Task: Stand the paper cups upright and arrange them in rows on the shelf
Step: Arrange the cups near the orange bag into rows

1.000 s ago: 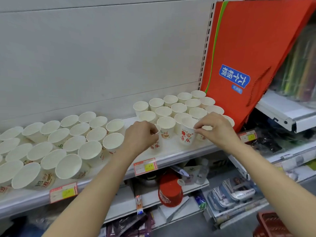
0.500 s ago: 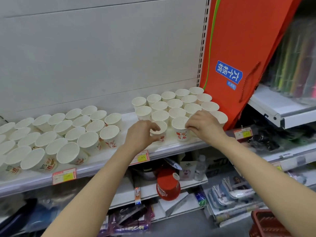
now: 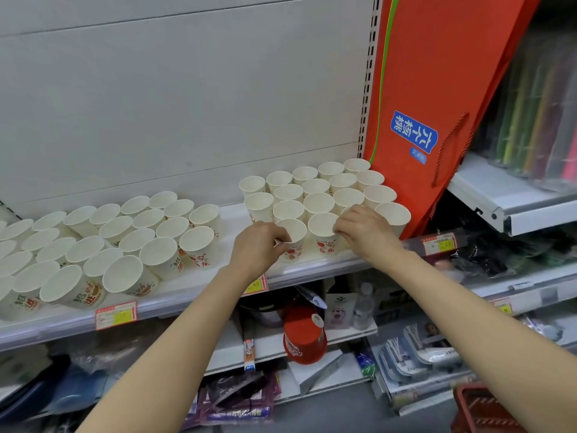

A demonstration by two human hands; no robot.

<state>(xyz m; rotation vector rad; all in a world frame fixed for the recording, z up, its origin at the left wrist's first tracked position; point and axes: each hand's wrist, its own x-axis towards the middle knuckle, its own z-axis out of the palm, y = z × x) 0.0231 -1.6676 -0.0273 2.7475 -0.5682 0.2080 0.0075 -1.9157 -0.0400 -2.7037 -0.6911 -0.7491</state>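
Though upright, paper cups (image 3: 318, 203) visibly empty.

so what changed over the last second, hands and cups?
Both hands pushed their cups back into the right block's front row: the left hand grips one front cup, the right hand pinches its neighbour, which a second ago stood further forward. No cup was let go. The left cup group stayed put.

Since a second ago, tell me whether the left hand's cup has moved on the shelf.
Yes. The paper cup pinched by the left hand has gone back from the shelf's front edge and now stands against the cup rows.
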